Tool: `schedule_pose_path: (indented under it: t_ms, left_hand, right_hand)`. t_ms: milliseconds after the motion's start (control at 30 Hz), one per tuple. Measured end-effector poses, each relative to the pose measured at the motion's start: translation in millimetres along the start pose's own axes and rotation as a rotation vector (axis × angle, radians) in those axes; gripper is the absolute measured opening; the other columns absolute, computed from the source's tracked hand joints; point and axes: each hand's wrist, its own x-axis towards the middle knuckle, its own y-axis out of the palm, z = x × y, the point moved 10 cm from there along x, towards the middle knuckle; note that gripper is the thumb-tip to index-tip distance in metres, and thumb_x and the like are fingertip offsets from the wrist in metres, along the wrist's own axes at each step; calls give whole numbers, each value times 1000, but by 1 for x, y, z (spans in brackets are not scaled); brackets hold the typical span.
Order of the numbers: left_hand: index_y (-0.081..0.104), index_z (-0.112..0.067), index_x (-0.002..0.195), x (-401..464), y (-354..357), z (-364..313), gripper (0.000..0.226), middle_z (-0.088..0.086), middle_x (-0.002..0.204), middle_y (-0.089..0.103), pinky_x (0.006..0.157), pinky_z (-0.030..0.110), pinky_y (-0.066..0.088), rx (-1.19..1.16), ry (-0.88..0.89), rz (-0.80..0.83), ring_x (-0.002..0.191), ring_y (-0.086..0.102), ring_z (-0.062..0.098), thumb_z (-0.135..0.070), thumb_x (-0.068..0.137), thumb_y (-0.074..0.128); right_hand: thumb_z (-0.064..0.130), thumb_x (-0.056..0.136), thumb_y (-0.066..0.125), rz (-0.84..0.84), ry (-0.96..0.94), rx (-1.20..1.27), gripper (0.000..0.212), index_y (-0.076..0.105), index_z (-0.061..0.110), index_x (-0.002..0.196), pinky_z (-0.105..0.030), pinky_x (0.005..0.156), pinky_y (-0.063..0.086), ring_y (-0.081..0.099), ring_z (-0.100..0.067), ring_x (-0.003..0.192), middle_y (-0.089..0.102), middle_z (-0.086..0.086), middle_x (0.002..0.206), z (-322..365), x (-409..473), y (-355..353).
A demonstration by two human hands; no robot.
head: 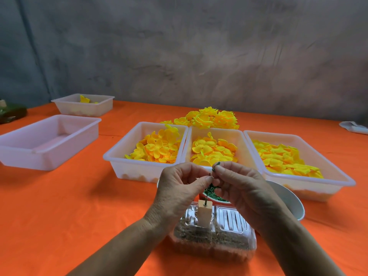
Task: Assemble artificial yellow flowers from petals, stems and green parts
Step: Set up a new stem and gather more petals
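Observation:
My left hand (179,188) pinches the top of a thin dark green stem (207,193) that rises from a small wooden block (204,214) on a clear plastic box (213,238). Close against it, my right hand (239,186) pinches a small green part (216,165) between thumb and forefinger. Behind my hands, a bowl of green parts (214,194) is mostly hidden. Three white trays (119,154) (242,148) (338,174) hold loose yellow petals. A heap of finished yellow flowers (209,117) lies behind them.
An empty white tray (47,140) sits at the left, and a smaller tray (85,105) with a few yellow pieces stands behind it. A white bowl (290,200) is by my right wrist. The orange tablecloth (79,206) covers the table.

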Motion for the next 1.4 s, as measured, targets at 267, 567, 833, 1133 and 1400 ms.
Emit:
schedule_pose_path:
  t_ms: [267,567,833,1133,1400]
  left_hand:
    - [72,-12,73,-1,1,-2,18,12,74,72,60,24,53,-14,-6,5,68,66,20,-28,63,75]
    - [72,-14,72,-1,1,1,4,5,68,71,55,17,49,-31,-21,3,63,66,9,-13,72,76]
    - [72,-11,74,0,0,1,23,11,75,72,64,31,56,10,-8,-9,73,70,26,-31,64,76]
    - [73,-6,78,0,1,-1,27,13,75,73,71,43,58,3,-2,7,74,71,27,-30,66,75]
    - [72,-2,82,-2,-1,-2,16,17,77,72,73,59,54,1,-21,-17,78,69,39,-16,75,74]
  right_hand:
    - [24,60,74,6,1,-59,16,73,13,73,-18,54,49,57,-9,59,61,-4,65,1,-4,3]
    - [27,72,67,-23,-144,-355,16,69,13,78,-16,57,46,58,-8,65,65,-3,70,20,-8,7]
    - [14,86,63,-17,-317,-658,8,66,13,79,-16,59,47,59,-4,64,66,-4,70,39,-14,19]
    - [12,83,60,-77,-342,-700,11,66,11,74,-34,58,50,58,-13,60,64,-10,66,45,-16,23]
    - [7,86,62,-114,-340,-667,12,66,9,75,-23,55,50,61,-14,58,65,-12,64,43,-16,22]
